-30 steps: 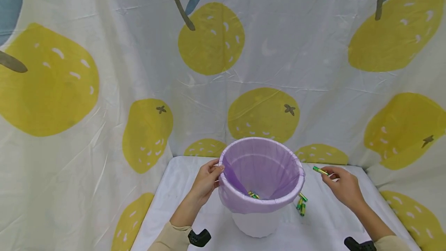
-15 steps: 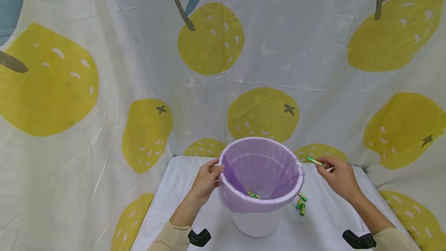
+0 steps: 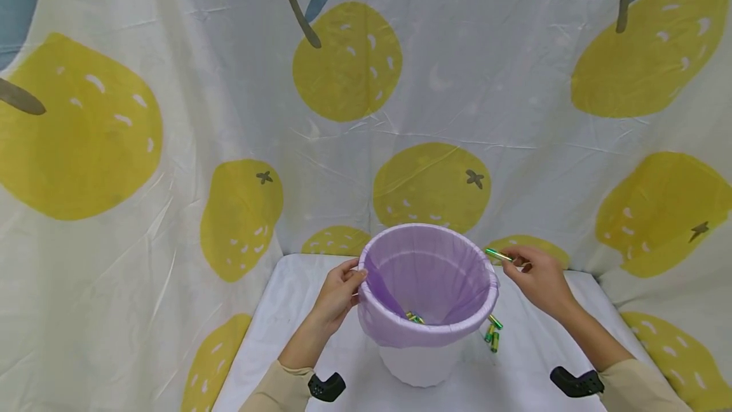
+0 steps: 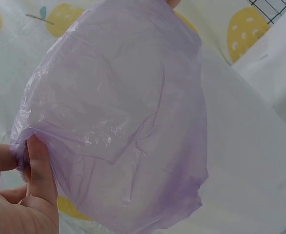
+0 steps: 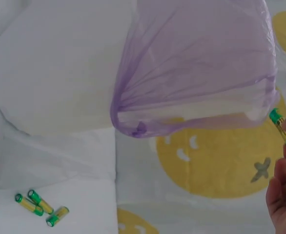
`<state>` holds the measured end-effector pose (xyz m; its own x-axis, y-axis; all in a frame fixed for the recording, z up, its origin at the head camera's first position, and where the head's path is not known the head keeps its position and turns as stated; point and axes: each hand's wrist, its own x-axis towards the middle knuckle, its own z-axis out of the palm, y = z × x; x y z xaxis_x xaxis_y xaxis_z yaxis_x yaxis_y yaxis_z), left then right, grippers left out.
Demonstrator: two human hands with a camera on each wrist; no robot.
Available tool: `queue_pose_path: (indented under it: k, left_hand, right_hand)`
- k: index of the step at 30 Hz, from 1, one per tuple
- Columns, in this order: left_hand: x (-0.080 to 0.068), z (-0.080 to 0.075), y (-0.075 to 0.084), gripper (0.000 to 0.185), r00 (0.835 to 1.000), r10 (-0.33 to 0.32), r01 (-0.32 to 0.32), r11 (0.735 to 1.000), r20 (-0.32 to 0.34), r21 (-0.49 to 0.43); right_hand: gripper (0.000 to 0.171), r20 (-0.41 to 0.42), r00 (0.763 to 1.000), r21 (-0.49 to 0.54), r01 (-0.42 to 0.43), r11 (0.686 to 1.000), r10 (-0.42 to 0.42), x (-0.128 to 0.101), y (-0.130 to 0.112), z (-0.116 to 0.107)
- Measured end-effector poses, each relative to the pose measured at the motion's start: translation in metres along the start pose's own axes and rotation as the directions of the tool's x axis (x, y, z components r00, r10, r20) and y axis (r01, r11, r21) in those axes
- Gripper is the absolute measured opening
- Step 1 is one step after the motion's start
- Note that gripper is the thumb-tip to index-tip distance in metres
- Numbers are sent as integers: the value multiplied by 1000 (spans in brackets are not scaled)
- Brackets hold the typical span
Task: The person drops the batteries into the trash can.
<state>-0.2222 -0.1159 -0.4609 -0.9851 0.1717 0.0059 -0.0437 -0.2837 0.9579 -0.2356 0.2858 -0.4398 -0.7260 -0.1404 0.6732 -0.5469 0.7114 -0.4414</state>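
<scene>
A white bin (image 3: pixel 420 364) lined with a purple bag (image 3: pixel 427 278) stands on the table. My left hand (image 3: pixel 338 294) grips the bag-covered rim on its left side (image 4: pixel 33 161). Just right of the rim and slightly above it, my right hand (image 3: pixel 534 278) pinches a green and yellow battery (image 3: pixel 497 254) (image 5: pixel 282 127). A few batteries (image 3: pixel 415 318) lie inside the bag. Three more batteries (image 3: pixel 493 332) (image 5: pixel 40 207) lie on the table by the bin's right side.
A white cloth (image 3: pixel 297 316) covers the small table. A curtain (image 3: pixel 240 113) printed with yellow fruit hangs close behind and on both sides. Black wrist mounts (image 3: pixel 326 386) show at the bottom of the head view.
My right hand has carried the battery up and to the left, from beside the bin to just above its right rim. The left hand stays on the rim.
</scene>
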Motion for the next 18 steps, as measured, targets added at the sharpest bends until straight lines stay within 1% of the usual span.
queue_pose_path:
  k: [10, 18]
  left_hand:
    - [0, 0, 1, 54, 1000, -3, 3, 1000, -1, -6]
    - [-1, 0, 2, 54, 1000, -7, 7, 1000, 1, -6]
  right_hand:
    - [17, 30, 997, 17, 66, 998, -66, 15, -17, 13]
    - [18, 47, 994, 37, 98, 994, -100, 24, -23, 24]
